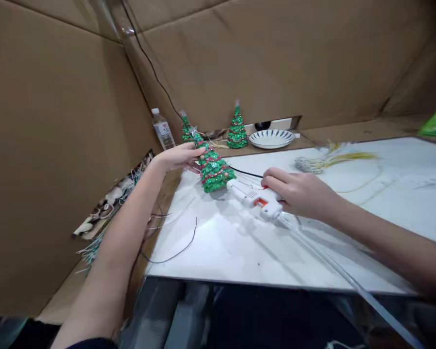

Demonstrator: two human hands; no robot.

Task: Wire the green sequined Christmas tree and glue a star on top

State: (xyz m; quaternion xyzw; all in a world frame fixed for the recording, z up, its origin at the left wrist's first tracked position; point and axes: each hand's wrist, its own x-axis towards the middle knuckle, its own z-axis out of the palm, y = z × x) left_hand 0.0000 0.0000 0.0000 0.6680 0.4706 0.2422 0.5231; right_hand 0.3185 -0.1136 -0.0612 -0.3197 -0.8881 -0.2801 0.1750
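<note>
The left hand (179, 157) holds a small green glittery cone-shaped Christmas tree with red bead garlands (213, 170) by its upper part, fingers closed around the tip, so that the tree leans with its base resting on the white table (240, 242) near the far left corner. The right hand (298, 194) is wrapped around the handle of a white hot glue gun with an orange trigger (256, 196), fingers clamped on it; the nozzle points at the tree's lower edge and looks to be touching or just beside it. A clear glue stick (334, 266) trails from the back of the gun toward the near edge.

Behind, two more green glittery trees (237, 130) stand near a white plate with a dark striped rim (272, 138), a clear plastic water bottle (163, 130) and a bundle of yellowish wires (334, 159). A thin black wire (178, 247) lies loose on the table.

The risks appear to be these: the nozzle sits close to the left fingers, so a slip could burn them; glue could string onto the table or smear the glitter; and the tilted tree, held only at its tip, could twist away under the nozzle's push.
</note>
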